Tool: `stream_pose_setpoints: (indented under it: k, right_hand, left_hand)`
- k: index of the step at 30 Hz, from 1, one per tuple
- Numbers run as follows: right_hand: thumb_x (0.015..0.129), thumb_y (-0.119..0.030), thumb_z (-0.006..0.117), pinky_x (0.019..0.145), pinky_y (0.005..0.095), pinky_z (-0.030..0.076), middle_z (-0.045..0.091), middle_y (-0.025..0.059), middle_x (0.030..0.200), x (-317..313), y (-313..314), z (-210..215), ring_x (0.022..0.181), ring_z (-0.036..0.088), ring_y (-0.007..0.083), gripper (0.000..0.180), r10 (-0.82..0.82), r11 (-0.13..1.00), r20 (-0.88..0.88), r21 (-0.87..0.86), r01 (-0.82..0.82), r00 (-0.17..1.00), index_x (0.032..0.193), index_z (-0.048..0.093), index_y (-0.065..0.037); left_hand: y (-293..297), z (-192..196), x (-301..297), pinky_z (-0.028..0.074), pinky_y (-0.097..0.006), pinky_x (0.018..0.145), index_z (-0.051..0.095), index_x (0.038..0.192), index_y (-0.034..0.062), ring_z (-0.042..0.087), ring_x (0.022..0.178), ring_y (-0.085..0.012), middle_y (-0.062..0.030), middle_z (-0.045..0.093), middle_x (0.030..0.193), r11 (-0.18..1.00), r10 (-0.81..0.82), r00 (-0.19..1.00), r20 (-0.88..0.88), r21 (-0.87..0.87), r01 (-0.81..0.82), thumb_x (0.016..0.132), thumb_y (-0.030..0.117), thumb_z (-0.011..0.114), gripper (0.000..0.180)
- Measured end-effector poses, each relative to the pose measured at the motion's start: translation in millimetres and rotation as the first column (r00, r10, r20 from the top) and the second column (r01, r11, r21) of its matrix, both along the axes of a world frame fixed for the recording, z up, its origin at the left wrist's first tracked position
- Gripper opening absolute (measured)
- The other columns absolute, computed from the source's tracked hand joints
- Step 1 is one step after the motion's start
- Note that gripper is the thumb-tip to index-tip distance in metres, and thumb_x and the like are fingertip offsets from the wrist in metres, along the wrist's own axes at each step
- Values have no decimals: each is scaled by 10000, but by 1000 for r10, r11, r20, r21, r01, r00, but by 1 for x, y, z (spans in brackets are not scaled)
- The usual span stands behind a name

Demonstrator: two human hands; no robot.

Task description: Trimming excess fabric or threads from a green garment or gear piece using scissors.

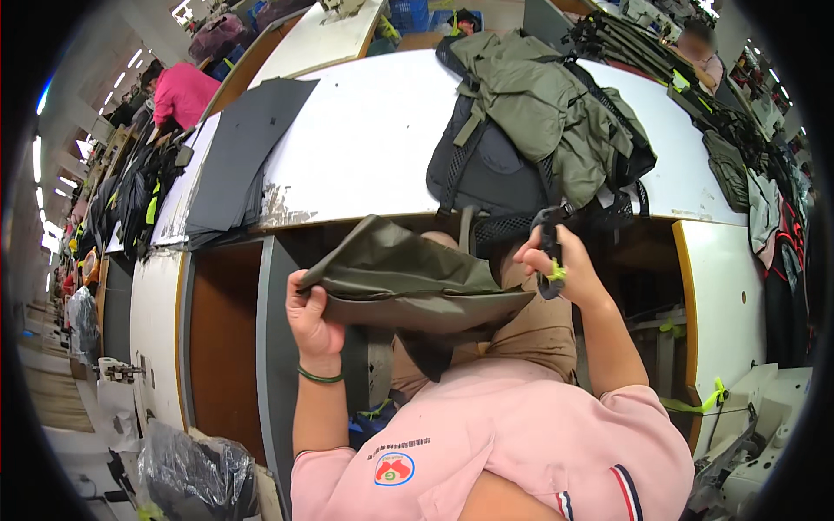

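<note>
My left hand (314, 319) is closed on the left edge of a dark olive fabric piece (408, 265), thumb on the near side. The piece hangs folded over my lap, its upper layer standing up and a seam running along its middle. To its right, my right hand (569, 267) is raised and closed around black-handled scissors (549, 252) with a yellow-green strip tied at the handle. The scissors are apart from the fabric. Just beyond, an olive and black backpack (539, 122) lies on the white table (373, 130), straps toward me.
Dark grey flat sheets (248, 148) are stacked at the table's left. Piles of black straps and fabric (139, 187) lie further left, with more bags (730, 165) at right. A person in pink (184, 94) is at far left, another person (699, 61) at far right. Open cubbies (224, 339) sit below the tabletop.
</note>
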State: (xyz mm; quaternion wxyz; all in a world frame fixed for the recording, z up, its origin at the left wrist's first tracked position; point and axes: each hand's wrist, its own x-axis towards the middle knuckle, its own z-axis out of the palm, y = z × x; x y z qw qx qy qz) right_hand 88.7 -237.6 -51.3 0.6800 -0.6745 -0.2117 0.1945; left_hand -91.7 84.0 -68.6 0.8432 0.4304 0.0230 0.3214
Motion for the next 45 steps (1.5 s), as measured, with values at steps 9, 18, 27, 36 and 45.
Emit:
stream_pose_setpoints:
  k: [9,18,27,36,45]
  right_hand:
    - [797,-83,795,742,275,503,690,81,828,-10,-5,-40,769,639,137,259,251,928,-544,-101,-359,801,876,551,-46]
    - [712,19,753,715,244,429,628,45,834,-5,-13,-15,776,553,93,325,158,967,-307,238,-85,938,887,501,-84]
    - [721,35,741,671,251,428,633,73,842,0,-9,2,751,548,113,335,184,935,-236,341,-96,954,909,488,-80]
    - [727,34,743,696,257,452,641,80,838,-5,-18,-1,769,572,121,326,193,940,-190,319,-126,962,917,500,-70]
    - [770,30,730,631,250,466,639,56,819,0,-25,4,696,587,105,252,-2,996,-230,88,23,973,876,521,-64]
  left_hand:
    - [-25,-16,9,491,-288,882,581,1067,50,617,940,-144,-43,657,1012,998,42,995,-92,-49,-47,933,12,632,148]
    - [-22,-16,12,447,-308,961,558,1172,16,578,1053,-165,-80,616,1121,902,292,884,-365,413,-127,902,-39,621,283]
    - [-64,54,69,455,-398,897,681,999,46,588,1036,-310,-106,635,1085,-3,11,996,-88,996,88,793,43,722,210]
    - [-49,50,122,466,-379,870,682,961,60,593,1002,-284,-90,647,1031,-95,-288,820,-495,866,490,838,103,718,135]
    - [-47,66,96,469,-290,721,577,927,5,577,783,-169,-71,621,866,115,-232,796,-559,797,593,907,57,625,73]
